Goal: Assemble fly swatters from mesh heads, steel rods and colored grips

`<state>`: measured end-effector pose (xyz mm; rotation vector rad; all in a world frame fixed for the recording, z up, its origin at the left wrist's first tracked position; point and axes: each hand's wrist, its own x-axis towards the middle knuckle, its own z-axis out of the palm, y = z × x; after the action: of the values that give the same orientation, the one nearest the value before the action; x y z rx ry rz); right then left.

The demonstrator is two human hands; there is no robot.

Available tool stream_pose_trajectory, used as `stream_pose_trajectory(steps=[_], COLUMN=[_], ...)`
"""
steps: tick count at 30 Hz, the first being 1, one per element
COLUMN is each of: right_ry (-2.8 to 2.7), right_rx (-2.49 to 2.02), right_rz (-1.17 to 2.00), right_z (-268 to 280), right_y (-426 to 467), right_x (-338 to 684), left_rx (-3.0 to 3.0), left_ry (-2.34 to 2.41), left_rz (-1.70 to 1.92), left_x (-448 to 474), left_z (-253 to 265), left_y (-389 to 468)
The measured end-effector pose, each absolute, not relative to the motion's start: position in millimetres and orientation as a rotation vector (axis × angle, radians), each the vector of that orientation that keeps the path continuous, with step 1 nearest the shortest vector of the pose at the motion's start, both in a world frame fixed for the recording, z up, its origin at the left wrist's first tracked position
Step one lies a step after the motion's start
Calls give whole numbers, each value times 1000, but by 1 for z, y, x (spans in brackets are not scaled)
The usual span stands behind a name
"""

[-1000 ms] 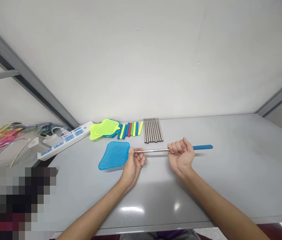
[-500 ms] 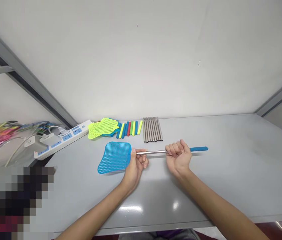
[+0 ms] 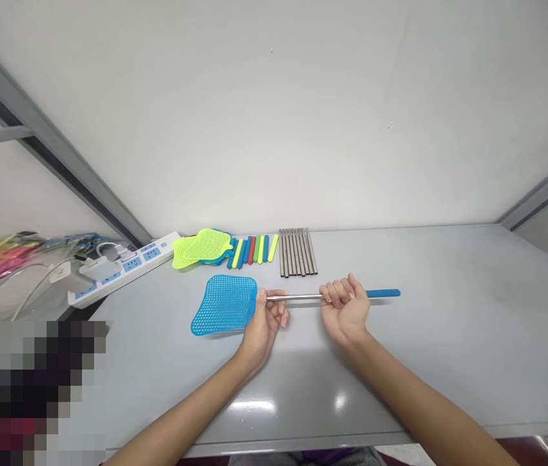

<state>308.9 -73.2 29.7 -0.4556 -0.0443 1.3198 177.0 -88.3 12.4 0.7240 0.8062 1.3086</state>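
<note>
Both my hands hold a fly swatter level above the table. Its blue perforated head (image 3: 225,305) points left, a thin metal rod (image 3: 303,297) runs across the middle, and a blue grip (image 3: 383,293) sticks out on the right. My left hand (image 3: 266,320) is closed where the head meets the rod, thumb on top. My right hand (image 3: 345,304) is wrapped round the rod and the near end of the grip, palm turned up. The joint under my right fingers is hidden.
Along the back lie yellow and blue swatter heads (image 3: 208,246), a row of coloured grips (image 3: 253,251) and several metal tubes (image 3: 297,252). A white power strip (image 3: 128,268) with plugs and cables stands at the left, beside bagged colourful items (image 3: 2,262). The table (image 3: 448,336) is grey.
My right hand has shifted slightly left along with the blue grip, so the swatter's visible rod looks a little shorter. My left hand keeps its hold.
</note>
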Motion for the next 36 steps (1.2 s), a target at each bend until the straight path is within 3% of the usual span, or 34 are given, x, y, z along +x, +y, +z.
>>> stream_pose_trajectory(steps=[23, 36], right_ry=[68, 25], right_rx=[-455, -461], right_rz=[1628, 1502], right_z=[19, 14], right_y=[-53, -36], right_x=[322, 351], left_rx=[744, 669], left_ry=[940, 900], left_rz=[1440, 1692], left_x=[166, 147], left_z=[17, 21], left_y=[-76, -60])
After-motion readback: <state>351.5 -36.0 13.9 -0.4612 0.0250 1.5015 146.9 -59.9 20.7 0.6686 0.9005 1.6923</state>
